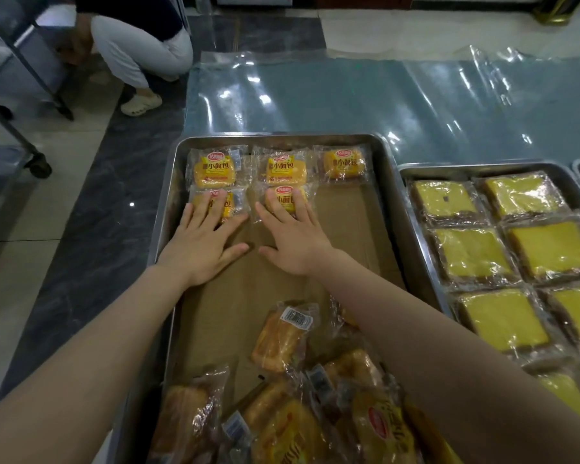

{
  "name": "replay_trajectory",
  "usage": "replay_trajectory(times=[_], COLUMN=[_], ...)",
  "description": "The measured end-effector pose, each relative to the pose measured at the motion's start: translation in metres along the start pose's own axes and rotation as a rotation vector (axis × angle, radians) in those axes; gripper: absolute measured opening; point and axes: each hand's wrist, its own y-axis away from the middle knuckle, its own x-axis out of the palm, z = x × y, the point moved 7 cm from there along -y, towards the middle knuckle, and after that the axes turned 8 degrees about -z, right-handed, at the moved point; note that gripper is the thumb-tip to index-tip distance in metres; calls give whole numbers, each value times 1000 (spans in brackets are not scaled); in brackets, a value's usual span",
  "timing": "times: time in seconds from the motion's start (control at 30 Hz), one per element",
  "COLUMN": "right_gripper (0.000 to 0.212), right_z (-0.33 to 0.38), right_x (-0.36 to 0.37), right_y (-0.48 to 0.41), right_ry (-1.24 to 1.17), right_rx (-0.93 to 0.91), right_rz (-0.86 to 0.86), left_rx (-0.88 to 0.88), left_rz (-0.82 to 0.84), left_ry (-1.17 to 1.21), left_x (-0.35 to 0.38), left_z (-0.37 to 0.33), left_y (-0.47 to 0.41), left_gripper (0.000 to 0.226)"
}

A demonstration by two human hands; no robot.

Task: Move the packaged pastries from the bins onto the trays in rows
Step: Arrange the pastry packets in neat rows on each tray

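Fingers released and flat, left hand (201,244) and right hand (295,241) press two second-row pastries (283,199); shove hard and the far row (282,167) skews.

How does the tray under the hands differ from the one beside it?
The left tray holds five small labelled packs in rows plus a loose pile; the right tray is filled with flat yellow slices.
The left tray's brown liner shows widely; the right tray's floor hardly shows.
The left hand and right hand rest on packs in the left tray, not the right tray.
Both are rimmed metal trays.
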Motion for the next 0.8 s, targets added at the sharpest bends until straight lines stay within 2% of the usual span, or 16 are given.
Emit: replay_trajectory(times=[0.37,0.43,0.5,0.57,0.6,0.7,0.8], right_gripper=[77,71,55,32,27,36,34], right_z=[8,4,-6,-20,-23,-14,1], right_x=[-15,-27,-35,-37,-36,-33,-28], right_y=[5,22,48,78,93,124,136], right_ry=[-97,-175,-285,-417,-450,-503,-580], right_rx=[0,5,30,133,185,218,166], right_rz=[-37,-64,-56,11,66,217,287], left_rx=[-24,-32,-31,-34,-39,-75,-76], left_rz=[-139,-126,-82,-21,3,8,74], left_ry=[91,186,296,364,387,507,657], left_x=[-23,-29,-31,-31,-30,-34,-35], left_z=[-9,-18,-28,-39,-44,-60,-75], left_y=[13,29,50,73,83,108,130], left_gripper=[75,75,71,65,62,55,75])
